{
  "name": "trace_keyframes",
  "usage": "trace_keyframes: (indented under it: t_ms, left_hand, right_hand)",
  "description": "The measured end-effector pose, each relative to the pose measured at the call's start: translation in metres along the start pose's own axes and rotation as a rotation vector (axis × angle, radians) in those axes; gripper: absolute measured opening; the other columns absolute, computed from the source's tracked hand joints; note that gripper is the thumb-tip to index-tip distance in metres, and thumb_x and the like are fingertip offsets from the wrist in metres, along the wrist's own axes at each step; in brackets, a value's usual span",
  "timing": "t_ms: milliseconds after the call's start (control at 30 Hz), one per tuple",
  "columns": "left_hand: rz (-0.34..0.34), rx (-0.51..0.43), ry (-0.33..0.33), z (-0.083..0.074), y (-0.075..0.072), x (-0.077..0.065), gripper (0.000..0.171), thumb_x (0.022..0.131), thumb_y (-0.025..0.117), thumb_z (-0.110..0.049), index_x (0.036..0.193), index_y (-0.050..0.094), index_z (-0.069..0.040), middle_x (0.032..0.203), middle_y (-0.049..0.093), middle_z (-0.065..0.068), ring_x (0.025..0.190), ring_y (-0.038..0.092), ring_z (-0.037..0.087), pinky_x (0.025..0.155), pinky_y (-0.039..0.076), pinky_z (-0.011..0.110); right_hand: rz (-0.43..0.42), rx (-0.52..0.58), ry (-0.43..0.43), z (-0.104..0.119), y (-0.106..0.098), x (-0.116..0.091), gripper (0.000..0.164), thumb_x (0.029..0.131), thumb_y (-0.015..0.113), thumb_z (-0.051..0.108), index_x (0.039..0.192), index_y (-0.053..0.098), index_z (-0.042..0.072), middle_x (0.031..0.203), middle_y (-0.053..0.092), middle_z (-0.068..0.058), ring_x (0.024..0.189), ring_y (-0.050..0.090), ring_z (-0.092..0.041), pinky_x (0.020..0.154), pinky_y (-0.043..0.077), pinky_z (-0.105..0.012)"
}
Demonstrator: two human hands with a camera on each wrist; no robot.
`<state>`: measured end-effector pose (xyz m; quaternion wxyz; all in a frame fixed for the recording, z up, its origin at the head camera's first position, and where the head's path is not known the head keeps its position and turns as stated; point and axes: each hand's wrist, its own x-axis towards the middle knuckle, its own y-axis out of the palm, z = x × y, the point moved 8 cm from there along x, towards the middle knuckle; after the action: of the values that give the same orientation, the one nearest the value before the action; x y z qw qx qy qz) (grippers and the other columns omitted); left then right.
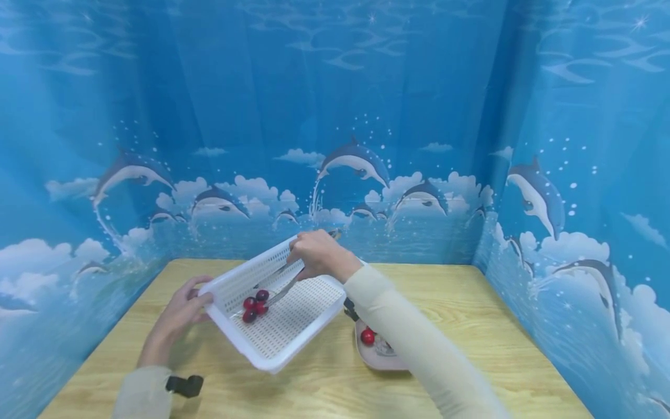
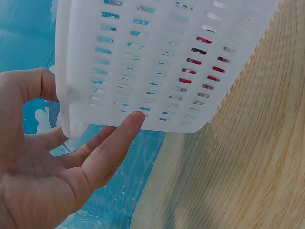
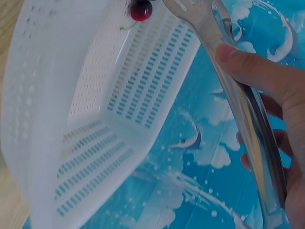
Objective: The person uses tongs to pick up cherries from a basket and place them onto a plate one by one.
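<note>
A white perforated plastic basket (image 1: 300,320) is tilted above the table, several dark red cherries (image 1: 249,303) gathered toward its left end. My left hand (image 1: 180,308) grips the basket's left end, thumb at the rim; in the left wrist view the fingers lie along the outside wall, with red showing through the slots. My right hand (image 1: 319,254) holds metal tongs (image 3: 243,109), which reach down into the basket. Their tips are beside the cherries in the head view. In the right wrist view one cherry (image 3: 141,10) with a green stem shows below the tongs' head.
To the right on the wooden table (image 1: 460,326) sits a pale pink dish (image 1: 384,365) with a red cherry (image 1: 367,337) and something clear in it, partly covered by the right sleeve (image 1: 413,343). Blue dolphin-print curtains (image 1: 251,116) enclose the table's back and sides.
</note>
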<state>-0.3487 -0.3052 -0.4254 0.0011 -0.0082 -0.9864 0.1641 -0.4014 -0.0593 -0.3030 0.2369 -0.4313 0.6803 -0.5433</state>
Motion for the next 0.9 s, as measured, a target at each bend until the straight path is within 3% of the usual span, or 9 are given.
trace_keyframes:
  t_ms: [233, 533, 900]
  left_hand:
    - [-0.006, -0.027, 0.000, 0.000, 0.001, 0.000, 0.062, 0.103, 0.051, -0.010, 0.157, 0.024, 0.003, 0.145, 0.044, 0.040, 0.117, 0.066, 0.033, 0.092, 0.067, 0.041]
    - [-0.006, -0.021, 0.009, -0.001, 0.000, 0.001, 0.061, 0.103, 0.051, -0.011, 0.156, 0.025, 0.003, 0.144, 0.045, 0.040, 0.117, 0.066, 0.033, 0.091, 0.067, 0.041]
    - [-0.011, -0.010, 0.010, 0.001, -0.001, 0.002, 0.060, 0.103, 0.051, -0.011, 0.156, 0.026, 0.003, 0.144, 0.046, 0.041, 0.116, 0.066, 0.033, 0.090, 0.067, 0.042]
  right_hand:
    - [0.045, -0.078, -0.036, 0.022, 0.008, 0.019, 0.039, 0.079, 0.084, 0.054, 0.114, 0.079, 0.036, 0.117, 0.075, 0.011, 0.102, 0.066, -0.011, 0.079, 0.062, -0.024]
    - [0.084, -0.111, -0.069, 0.044, 0.019, 0.035, 0.037, 0.080, 0.082, 0.056, 0.110, 0.080, 0.034, 0.112, 0.077, 0.012, 0.102, 0.068, -0.011, 0.079, 0.061, -0.024]
    - [0.136, -0.136, -0.027, 0.054, 0.031, 0.047, 0.026, 0.081, 0.085, 0.048, 0.101, 0.080, 0.033, 0.105, 0.077, 0.013, 0.088, 0.067, -0.006, 0.074, 0.059, -0.020]
